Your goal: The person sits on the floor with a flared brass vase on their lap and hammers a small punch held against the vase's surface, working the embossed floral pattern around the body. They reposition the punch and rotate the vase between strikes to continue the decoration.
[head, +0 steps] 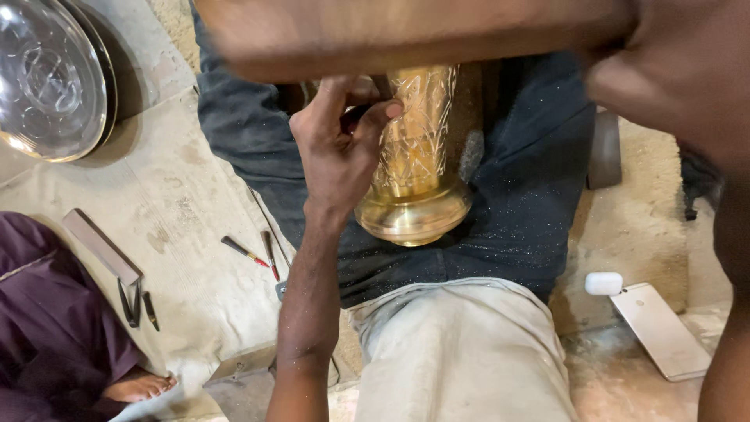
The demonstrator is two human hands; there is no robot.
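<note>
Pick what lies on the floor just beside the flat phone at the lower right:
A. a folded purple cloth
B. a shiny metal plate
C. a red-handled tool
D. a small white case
D: the small white case sits at the upper corner of the flat phone, while the red-tipped tool and the metal plate lie far off to the left.

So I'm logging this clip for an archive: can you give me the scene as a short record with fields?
setting: floor workspace, seen from above
left hand: pinches a thin dark tool against the brass vase
right hand: blurred, gripping a wooden bar
vase: engraved, lying on the person's lap
nearby: metal plates, small tools, phone, white case
</note>
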